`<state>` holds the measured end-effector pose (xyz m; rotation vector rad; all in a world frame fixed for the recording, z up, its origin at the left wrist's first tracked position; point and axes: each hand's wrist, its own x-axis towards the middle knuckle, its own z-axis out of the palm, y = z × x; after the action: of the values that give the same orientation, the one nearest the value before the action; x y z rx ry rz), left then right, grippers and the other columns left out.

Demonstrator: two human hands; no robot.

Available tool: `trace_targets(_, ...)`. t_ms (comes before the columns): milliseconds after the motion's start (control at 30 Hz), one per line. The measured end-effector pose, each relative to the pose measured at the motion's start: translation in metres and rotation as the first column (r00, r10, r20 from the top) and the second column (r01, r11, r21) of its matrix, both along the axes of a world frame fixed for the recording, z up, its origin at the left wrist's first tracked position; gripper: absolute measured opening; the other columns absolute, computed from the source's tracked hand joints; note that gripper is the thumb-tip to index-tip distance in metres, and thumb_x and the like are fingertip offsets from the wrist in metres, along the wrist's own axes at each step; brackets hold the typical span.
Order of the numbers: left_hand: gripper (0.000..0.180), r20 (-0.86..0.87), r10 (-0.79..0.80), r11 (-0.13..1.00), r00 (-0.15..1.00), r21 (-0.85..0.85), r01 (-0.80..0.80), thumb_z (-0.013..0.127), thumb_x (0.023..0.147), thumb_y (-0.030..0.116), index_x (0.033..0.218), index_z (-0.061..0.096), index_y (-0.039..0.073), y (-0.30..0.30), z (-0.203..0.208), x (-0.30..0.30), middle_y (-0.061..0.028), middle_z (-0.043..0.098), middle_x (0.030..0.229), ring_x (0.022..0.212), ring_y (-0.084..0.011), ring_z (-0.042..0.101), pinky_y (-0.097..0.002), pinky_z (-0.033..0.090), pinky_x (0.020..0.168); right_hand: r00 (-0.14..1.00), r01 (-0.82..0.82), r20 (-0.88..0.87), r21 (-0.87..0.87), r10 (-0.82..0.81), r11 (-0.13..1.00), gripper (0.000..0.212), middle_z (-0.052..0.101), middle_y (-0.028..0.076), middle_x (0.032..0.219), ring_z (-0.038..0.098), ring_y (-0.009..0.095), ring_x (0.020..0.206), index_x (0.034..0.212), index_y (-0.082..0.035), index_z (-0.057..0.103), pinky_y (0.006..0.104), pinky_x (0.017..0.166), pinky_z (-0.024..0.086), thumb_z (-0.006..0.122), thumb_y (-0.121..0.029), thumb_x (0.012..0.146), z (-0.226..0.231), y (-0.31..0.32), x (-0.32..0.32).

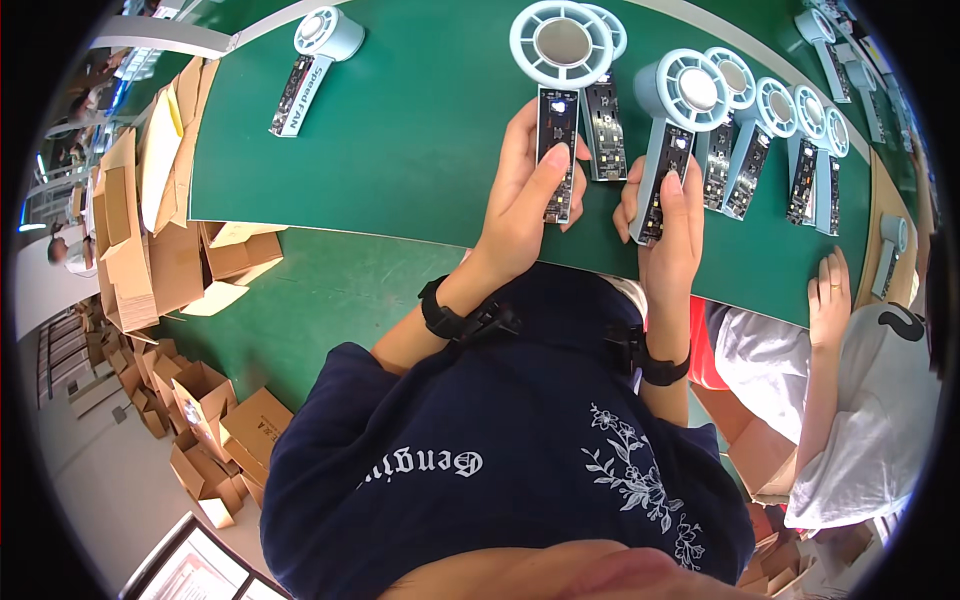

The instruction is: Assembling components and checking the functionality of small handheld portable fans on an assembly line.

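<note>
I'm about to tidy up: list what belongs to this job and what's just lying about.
Belongs to the job:
Light-blue fan in the left hand
Second fan in the right hand
Probably the lone fan, upper left

Seemingly just lying about:
Open cardboard boxes beside the green table
Boxes at lower left

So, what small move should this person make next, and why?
Probably lower the held fan in the left hand onto the green table, on the side of the lone fan. The right hand grips a second fan, so both hands are occupied; freeing one would likely let it reach for the other fans at the right.
</note>
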<state>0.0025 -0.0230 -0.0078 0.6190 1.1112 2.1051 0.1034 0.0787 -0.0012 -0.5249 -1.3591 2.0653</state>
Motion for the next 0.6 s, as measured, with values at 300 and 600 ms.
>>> trace_targets(300, 0.037, -0.017, 0.072, 0.997, 0.997, -0.009, -0.073, 0.039, 0.098, 0.017, 0.130, 0.027, 0.003, 0.0018, -0.0028, -0.0013, -0.0082, 0.049, 0.098, 0.058, -0.0074, 0.048, -0.0205, 0.041, 0.046, 1.000, -0.024, 0.006, 0.002, 0.024, 1.000, 0.030, 0.050, 0.010, 0.091, 0.044, 0.009, 0.061, 0.111, 0.000, 0.042, 0.0233, 0.046, 0.037, 0.032, -0.025, 0.099, 0.0003, 0.0013, 0.0006)
trace_targets(600, 0.037, -0.008, 0.095, 0.995, 0.995, 0.021, -0.095, 0.040, 0.097, 0.019, 0.129, 0.027, 0.003, 0.0003, -0.0021, -0.0014, -0.0083, 0.049, 0.098, 0.058, -0.0080, 0.049, -0.0210, 0.042, 0.046, 1.000, -0.024, 0.012, 0.006, 0.024, 1.000, 0.030, 0.050, 0.010, 0.091, 0.045, 0.009, 0.061, 0.110, 0.001, 0.042, 0.0233, 0.046, 0.037, 0.031, -0.025, 0.100, -0.0006, 0.0016, 0.0010)
